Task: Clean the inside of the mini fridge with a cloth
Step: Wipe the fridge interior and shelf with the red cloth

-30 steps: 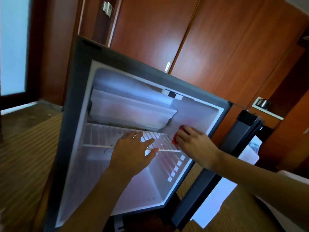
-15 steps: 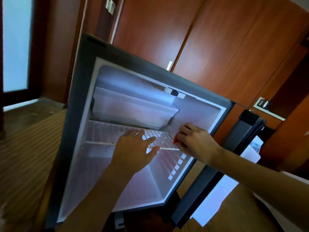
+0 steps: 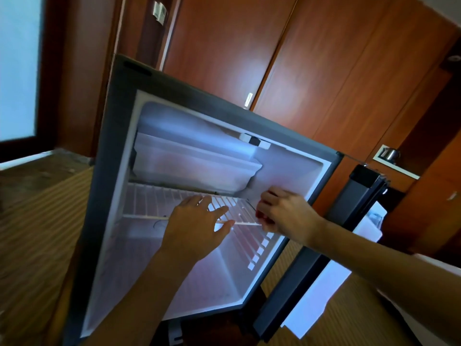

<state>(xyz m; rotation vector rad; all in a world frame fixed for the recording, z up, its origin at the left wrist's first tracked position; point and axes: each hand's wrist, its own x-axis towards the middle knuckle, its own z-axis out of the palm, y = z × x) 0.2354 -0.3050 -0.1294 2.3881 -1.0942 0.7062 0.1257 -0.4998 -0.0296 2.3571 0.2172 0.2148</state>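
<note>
Fridge point(image 3: 107, 171) fills the middle of the view, a dark grey cabinet tilted in the frame, its white inside lit and pale. Its door point(image 3: 324, 258) hangs wide open toward 4 o'clock, dark edge facing the camera, white lining behind it. Up near 12 o'clock inside sits a frosted plastic tray point(image 3: 194, 168), and just under it a white wire shelf point(image 3: 154, 201) runs across the cabinet.

Left hand point(image 3: 197, 226) lies at the centre with fingers straight and spread, palm down on the front rail of the shelf, holding nothing. Right hand point(image 3: 284, 216) is at 3 o'clock from it, against the right inner wall at the shelf's end, fingers curled and bunched around a red cloth point(image 3: 259, 215). Only small slivers of red show between the fingers; the rest of the cloth is hidden in the fist, so its shape cannot be told.

Behind the fridge, from 12 to 2 o'clock, stand reddish wooden panels point(image 3: 311, 71). Striped flooring point(image 3: 32, 245) spreads at 9 o'clock.
</note>
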